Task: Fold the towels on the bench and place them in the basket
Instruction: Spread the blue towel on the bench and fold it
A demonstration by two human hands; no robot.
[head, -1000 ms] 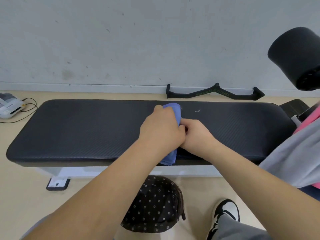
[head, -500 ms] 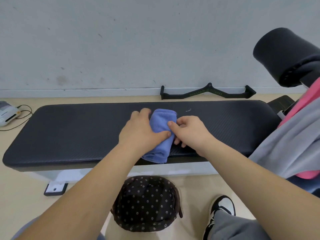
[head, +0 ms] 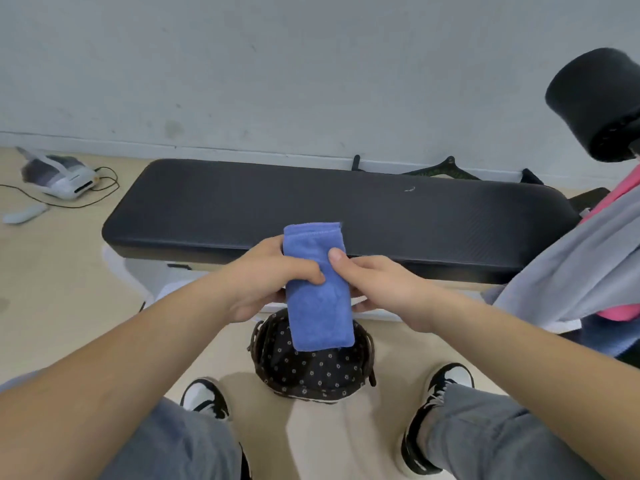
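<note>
A folded blue towel (head: 317, 299) is held in the air between the bench's front edge and the basket. My left hand (head: 266, 277) grips its left side with the thumb on top. My right hand (head: 377, 284) pinches its right side, thumb on the upper face. The dark basket (head: 311, 372) with a dotted lining stands on the floor between my feet, directly under the towel's lower end. The long black padded bench (head: 311, 209) lies across the view beyond the hands, with nothing lying on its top.
Grey and pink towels (head: 571, 265) hang over the bench's right end. A black foam roller pad (head: 595, 102) sticks out at upper right. A white device with cables (head: 59, 174) lies on the floor at left. A black handle bar (head: 443, 169) rests by the wall.
Both hands lifted the folded blue towel off the bench and brought it toward me, over the basket. My head tilted down, so my feet and legs now show.
</note>
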